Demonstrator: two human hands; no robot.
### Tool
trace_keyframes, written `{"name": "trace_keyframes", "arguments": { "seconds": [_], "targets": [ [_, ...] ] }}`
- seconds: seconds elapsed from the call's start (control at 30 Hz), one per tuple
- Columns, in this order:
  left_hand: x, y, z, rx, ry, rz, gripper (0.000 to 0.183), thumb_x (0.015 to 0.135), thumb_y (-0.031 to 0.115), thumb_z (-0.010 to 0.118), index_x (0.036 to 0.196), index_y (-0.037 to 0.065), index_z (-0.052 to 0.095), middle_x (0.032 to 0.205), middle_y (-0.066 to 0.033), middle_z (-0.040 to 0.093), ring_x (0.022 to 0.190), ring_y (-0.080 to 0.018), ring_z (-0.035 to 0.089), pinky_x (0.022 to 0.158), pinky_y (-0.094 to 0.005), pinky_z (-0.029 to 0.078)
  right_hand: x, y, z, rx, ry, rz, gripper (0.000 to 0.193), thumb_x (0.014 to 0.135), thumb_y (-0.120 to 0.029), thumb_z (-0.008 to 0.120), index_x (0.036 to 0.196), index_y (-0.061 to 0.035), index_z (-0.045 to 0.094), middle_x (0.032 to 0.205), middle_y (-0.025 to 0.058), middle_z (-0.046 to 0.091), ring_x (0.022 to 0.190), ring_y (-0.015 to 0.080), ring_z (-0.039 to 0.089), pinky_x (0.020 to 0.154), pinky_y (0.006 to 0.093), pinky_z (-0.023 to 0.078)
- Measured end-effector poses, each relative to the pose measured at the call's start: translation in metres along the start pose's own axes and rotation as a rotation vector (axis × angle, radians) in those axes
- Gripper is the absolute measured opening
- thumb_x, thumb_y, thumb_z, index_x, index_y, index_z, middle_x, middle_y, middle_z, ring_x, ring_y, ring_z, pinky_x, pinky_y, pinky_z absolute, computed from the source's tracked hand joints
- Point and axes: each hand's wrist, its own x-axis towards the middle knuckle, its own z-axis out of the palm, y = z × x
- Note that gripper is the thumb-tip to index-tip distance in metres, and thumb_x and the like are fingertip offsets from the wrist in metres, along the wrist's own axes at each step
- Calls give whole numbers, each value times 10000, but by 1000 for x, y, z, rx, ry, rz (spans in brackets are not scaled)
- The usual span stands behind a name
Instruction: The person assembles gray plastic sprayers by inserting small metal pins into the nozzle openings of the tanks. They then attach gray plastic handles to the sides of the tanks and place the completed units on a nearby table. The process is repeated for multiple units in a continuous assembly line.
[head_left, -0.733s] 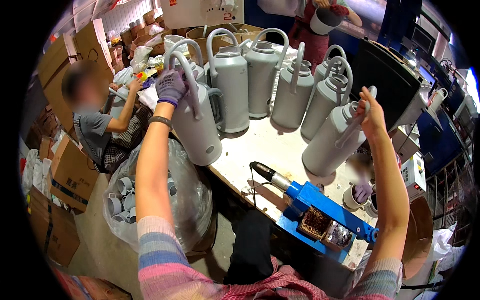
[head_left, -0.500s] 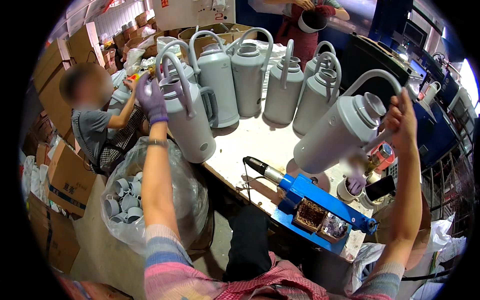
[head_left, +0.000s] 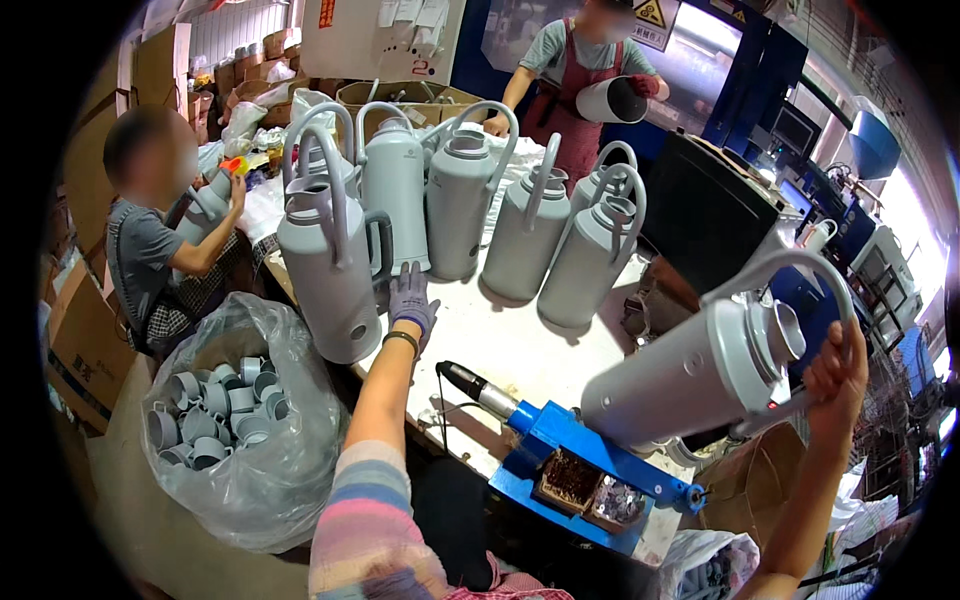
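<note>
Of the two hands, the right hand (head_left: 836, 372) is bare and closed around the curved handle (head_left: 788, 258) of a large grey flask (head_left: 680, 375). That flask tilts over the right part of the desk (head_left: 505, 345), its open neck pointing to the right and its base just behind a blue fixture (head_left: 610, 450); whether the base touches anything cannot be told. The left hand (head_left: 411, 303) wears a purple-grey glove and holds nothing: its fingers stretch forward over the pale desktop, the tips right by the foot of an upright flask (head_left: 395, 200), though contact is unclear.

Near the left edge of the desk stands a front flask (head_left: 328, 275), handle up, and more grey flasks (head_left: 592, 265) curve in a row toward the black cabinet (head_left: 705, 195). A black and silver driver (head_left: 480, 390) extends from the blue fixture, beside two small trays (head_left: 567, 480), one of them holding silvery pieces. On the floor to the left, a clear plastic bag (head_left: 255, 505) is filled with grey cups (head_left: 210, 420).

Farther left, a seated co-worker (head_left: 145, 245) holds another grey vessel (head_left: 200, 212). Behind the desk, a co-worker in a red apron (head_left: 575, 70) has a pale cylinder (head_left: 600, 101) in a red-gloved hand (head_left: 643, 86).
</note>
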Motion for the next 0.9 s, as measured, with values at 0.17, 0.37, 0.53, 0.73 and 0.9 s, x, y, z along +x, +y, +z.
{"name": "trace_keyframes", "arguments": {
  "seconds": [0.17, 0.37, 0.53, 0.73, 0.9],
  "targets": [
    [-14, 24, 11, -55, 99, 53, 775, 900, 534, 540, 1470, 28, 400, 1600, -148, 240, 1497, -319, 150, 1157, -486, 217, 8, 10, -11, 25, -13, 11, 197, 1021, -270, 527, 924, -99, 531, 527, -107, 262, 388, -8, 215, 347, 197, 195],
    [-41, 21, 36, -108, -71, 84, 823, 924, 566, 479, 1478, -29, 354, 1605, -159, 236, 1487, -309, 196, 1181, -462, 188, 15, 19, 0, 7, -33, -22, 176, 1003, -259, 554, 940, -95, 545, 527, -107, 251, 389, -1, 201, 362, 199, 186],
    [-20, 24, -25, -114, 380, 279, 658, 854, 425, 641, 1447, 207, 458, 1562, -139, 296, 1455, -373, 224, 1149, -575, 232, 11, 20, -7, 20, -24, -38, 203, 994, -286, 572, 969, -85, 582, 526, -104, 244, 389, 3, 190, 364, 204, 179],
    [5, -4, -67, 118, 225, 238, 758, 817, 560, 620, 1475, 240, 419, 1606, -130, 204, 1472, -379, 176, 1184, -598, 77, 3, 8, -25, -31, 14, -126, 278, 994, -330, 574, 1059, -62, 610, 516, -103, 266, 394, 8, 197, 363, 211, 179],
    [-6, 14, -86, -356, 361, 188, 751, 833, 498, 640, 1451, 132, 420, 1531, -206, 320, 1430, -406, 250, 1175, -568, 157, -9, -19, -40, 65, 16, -260, 344, 1049, -360, 438, 1060, -32, 543, 546, -62, 343, 382, 30, 210, 380, 210, 228]
  ]
}}
